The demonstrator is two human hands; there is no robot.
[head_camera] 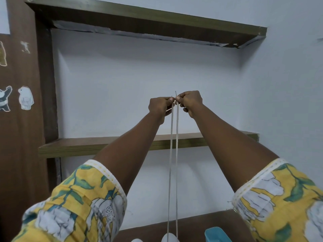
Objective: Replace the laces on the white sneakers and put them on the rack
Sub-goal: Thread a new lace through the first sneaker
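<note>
Closest, at the bottom edge, a small round bit of a white sneaker (172,238) peeks up, with another white bit (136,240) just left of it. A blue tub (215,234) sits near them on the right, on a brown top (192,224). Two thin strands of lace (177,154) go straight up from the sneaker, side by side. Both arms in yellow flower sleeves (83,203) reach up high. The left hand (160,106) pinches the top of the left strand. The right hand (189,102) pinches the right strand, and its tip sticks out above the fingers. The hands are almost touching. Behind them is a wooden shelf (97,145) on a pale wall (122,84). Bear stickers (25,97) are on the brown board at the left.
</note>
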